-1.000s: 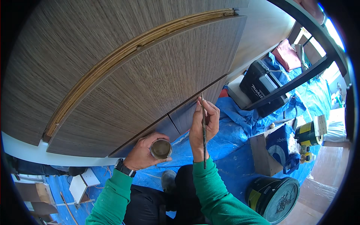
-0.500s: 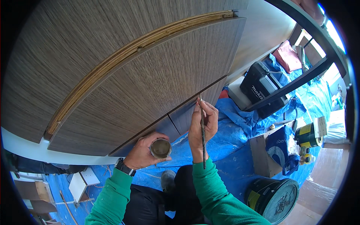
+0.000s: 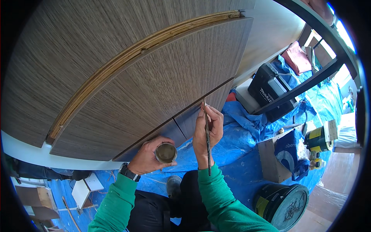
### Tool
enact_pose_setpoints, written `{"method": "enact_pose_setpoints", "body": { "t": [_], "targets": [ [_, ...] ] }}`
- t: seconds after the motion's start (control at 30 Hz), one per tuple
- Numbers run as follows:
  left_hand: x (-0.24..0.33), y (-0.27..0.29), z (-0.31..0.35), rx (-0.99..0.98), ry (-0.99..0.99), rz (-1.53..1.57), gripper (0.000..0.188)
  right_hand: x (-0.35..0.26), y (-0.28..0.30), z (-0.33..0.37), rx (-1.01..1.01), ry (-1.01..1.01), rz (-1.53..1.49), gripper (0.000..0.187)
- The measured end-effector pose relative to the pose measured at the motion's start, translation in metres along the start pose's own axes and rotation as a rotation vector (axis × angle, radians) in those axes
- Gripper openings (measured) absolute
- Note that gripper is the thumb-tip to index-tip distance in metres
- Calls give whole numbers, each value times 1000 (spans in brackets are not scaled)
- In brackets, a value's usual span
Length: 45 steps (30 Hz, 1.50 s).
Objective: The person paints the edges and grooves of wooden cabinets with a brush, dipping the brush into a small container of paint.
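Observation:
My left hand (image 3: 146,157) is wrapped round a small round cup (image 3: 166,153) with brownish-grey paint in it, its mouth facing up. In my right hand (image 3: 208,133) a thin, long-handled paintbrush (image 3: 208,149) is pinched near its tip, the handle running down over the wrist. The brush tip is at the dark gap (image 3: 189,107) along the lower edge of a large wood-grain panel (image 3: 162,81); whether it touches cannot be made out. Below that gap lies a narrow strip of similar panel (image 3: 164,134), close by my left hand's fingers.
A bare plywood edge (image 3: 116,63) curves above the panel. Blue sheeting (image 3: 239,150) covers the floor. At right stand a black tool case (image 3: 266,87), a dark metal frame bar (image 3: 305,87), a blue bag (image 3: 288,150) and a lidded bucket (image 3: 288,205). A white box (image 3: 85,189) sits at lower left.
My right hand has shifted slightly left, and the brush tip has moved a little left and down along the gap. My left hand and the cup stay nearly still.

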<state>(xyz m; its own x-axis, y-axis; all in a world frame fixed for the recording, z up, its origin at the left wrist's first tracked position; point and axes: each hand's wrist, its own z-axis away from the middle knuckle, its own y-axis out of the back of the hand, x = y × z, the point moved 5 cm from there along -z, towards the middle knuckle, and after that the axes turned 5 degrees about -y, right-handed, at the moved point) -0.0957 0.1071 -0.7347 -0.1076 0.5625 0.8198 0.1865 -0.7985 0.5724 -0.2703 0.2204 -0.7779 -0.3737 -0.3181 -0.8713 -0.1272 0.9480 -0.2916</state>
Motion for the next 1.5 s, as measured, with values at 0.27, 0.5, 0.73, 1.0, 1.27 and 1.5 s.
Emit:
{"method": "enact_pose_setpoints", "body": {
  "t": [0.27,0.5,0.73,1.0,1.27,1.5],
  "targets": [
    [2,0,-1,-5,1,-1,66,-1,0,4,-11,6,40,22],
    [1,0,0,-1,-5,3,66,-5,-1,6,-20,4,41,23],
    [2,1,-1,1,1,5,65,-7,-1,11,-40,27,40,24],
    [4,1,-1,21,-17,11,65,-10,-3,14,-67,49,53,24],
    [0,1,0,14,-16,5,67,-18,-5,18,-101,60,78,25],
    [2,1,-2,-1,-5,8,67,-18,-5,23,-108,67,67,25]
  ]
}}
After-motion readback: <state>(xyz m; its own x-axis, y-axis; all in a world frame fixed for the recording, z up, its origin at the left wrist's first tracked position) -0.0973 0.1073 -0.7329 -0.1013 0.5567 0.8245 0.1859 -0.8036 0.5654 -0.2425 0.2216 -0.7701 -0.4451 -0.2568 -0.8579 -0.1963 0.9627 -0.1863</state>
